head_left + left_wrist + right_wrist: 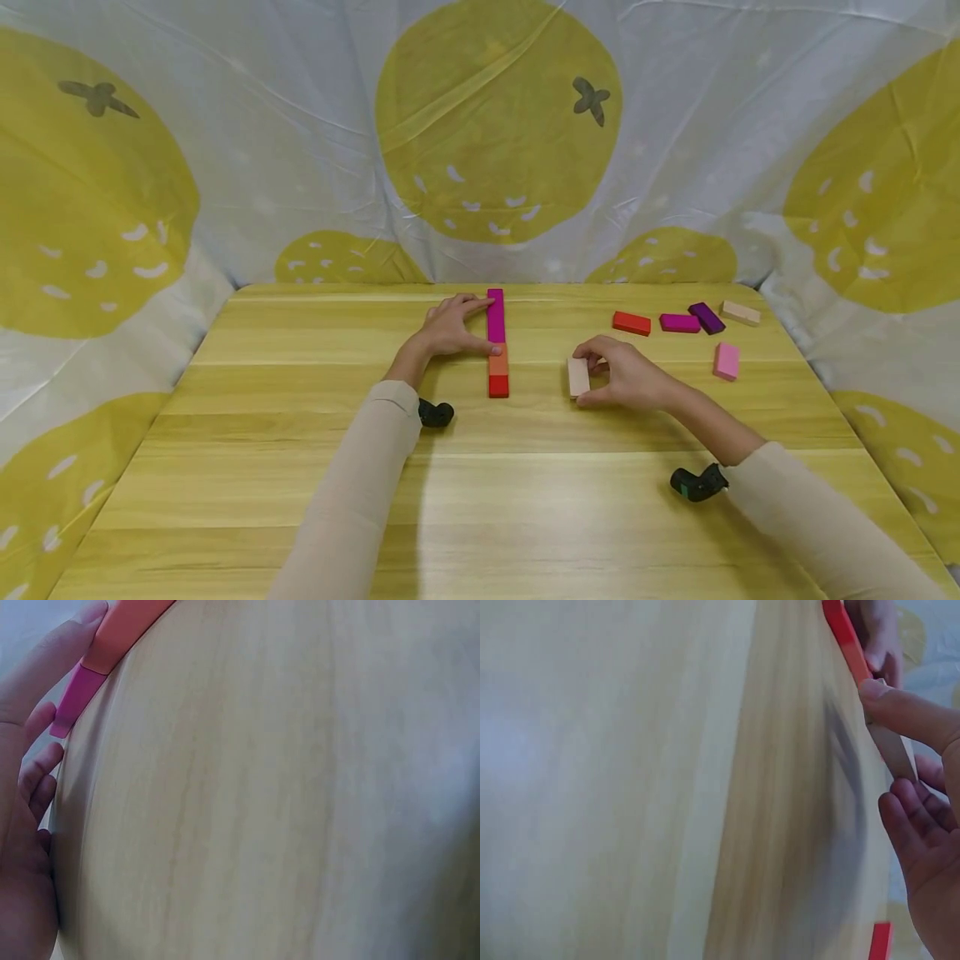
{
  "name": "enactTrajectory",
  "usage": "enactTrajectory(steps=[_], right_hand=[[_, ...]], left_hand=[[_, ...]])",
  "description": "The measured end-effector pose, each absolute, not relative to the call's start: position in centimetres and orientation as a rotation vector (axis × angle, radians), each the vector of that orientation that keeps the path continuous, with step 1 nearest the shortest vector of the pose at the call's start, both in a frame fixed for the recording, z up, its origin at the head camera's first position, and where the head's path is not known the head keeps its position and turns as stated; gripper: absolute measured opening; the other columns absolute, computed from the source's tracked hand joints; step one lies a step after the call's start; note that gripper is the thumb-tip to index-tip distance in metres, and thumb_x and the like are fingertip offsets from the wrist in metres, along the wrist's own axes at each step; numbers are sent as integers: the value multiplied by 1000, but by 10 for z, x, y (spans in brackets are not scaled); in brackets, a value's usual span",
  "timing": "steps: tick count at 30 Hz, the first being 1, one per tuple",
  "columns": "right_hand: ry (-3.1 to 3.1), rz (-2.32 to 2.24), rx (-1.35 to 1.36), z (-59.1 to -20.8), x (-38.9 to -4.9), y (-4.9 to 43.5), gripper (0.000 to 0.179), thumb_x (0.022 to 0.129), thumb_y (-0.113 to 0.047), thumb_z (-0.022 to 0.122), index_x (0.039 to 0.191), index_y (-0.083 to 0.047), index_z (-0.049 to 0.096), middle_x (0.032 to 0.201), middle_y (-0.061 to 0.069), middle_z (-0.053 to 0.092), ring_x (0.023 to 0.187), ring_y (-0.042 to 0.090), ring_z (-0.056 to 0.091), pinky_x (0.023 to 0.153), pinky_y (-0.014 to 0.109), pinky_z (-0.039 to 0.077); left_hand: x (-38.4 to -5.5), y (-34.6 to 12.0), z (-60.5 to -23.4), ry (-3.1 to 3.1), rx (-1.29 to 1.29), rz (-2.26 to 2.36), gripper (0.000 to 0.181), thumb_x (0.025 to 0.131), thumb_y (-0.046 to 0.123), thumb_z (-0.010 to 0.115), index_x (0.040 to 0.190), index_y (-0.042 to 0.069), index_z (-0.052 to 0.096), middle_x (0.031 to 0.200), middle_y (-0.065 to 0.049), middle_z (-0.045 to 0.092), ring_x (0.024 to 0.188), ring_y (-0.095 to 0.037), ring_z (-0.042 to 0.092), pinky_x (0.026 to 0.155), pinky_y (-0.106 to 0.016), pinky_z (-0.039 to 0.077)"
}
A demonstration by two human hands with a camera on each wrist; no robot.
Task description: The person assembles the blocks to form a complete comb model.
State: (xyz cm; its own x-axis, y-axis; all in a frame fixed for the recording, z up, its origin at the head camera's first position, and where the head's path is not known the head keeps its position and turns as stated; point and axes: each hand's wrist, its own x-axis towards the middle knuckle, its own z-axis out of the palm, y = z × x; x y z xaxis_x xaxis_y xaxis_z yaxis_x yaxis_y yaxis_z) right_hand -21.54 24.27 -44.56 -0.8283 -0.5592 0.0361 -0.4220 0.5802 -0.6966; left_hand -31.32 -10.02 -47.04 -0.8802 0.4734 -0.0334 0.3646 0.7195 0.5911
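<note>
Down the middle of the table runs a straight row of wooden blocks: magenta [496,322] at the far end, orange [498,365] behind red [498,387] at the near end. My left hand [448,327] lies on the row's left side, thumb touching the orange block and an extended finger at the magenta part. To the right of the row, my right hand [633,375] pinches a pale beige block [578,377] between thumb and fingers. That beige block [892,742] also shows in the right wrist view, where the row's red block [846,637] appears beyond it.
Loose blocks lie at the back right: a red one [632,323], a magenta one [680,323], a purple one [707,318], a beige one [741,313] and a pink one [726,362]. A fruit-patterned cloth [315,150] hangs behind the wooden table [225,467].
</note>
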Motion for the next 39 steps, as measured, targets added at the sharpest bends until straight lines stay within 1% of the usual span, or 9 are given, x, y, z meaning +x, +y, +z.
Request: enactTrajectory(steps=[9,16,21,26,32,39], right_hand=[[2585,-1042,-882,-446,-201,208,66,75,-26,97,126,-4,62,117,1,61,102,18,60,92,37,54],[2522,-1035,-985,-451,-195,182,66,77,-32,95,128,-5,61,120,0,60,104,17,59,94,35,53],[2517,-1010,-1092,-453,-193,165,66,78,-37,94,126,-7,61,119,-1,60,104,15,59,94,33,52],[2526,-935,-1171,-453,-189,150,64,78,-38,93,124,-7,61,118,-3,58,105,14,57,94,33,51],[2592,-821,-1203,-455,-185,139,63,79,-40,92,125,-7,62,121,-2,55,108,15,55,98,33,48],[2685,-691,-1277,-454,-181,139,66,81,-46,90,127,-7,64,121,0,55,105,13,52,94,32,48]], left_hand=[[-314,-100,-473,2752,677,888,104,71,65,86,160,30,44,159,-7,36,145,-32,31,115,-56,19],[-314,-100,-473,2757,675,878,104,72,65,85,160,31,43,159,-6,36,145,-31,30,115,-56,19],[-314,-100,-472,2760,682,886,103,71,65,86,159,30,44,159,-7,37,146,-29,30,113,-56,21],[-314,-100,-470,2761,683,892,104,71,64,86,159,29,45,159,-7,38,146,-29,30,113,-56,21],[-313,-100,-471,2759,677,885,103,72,64,86,160,29,44,160,-7,37,146,-30,30,113,-56,22],[-313,-99,-471,2756,672,891,103,72,63,86,160,29,44,160,-7,37,146,-30,30,113,-56,21]])
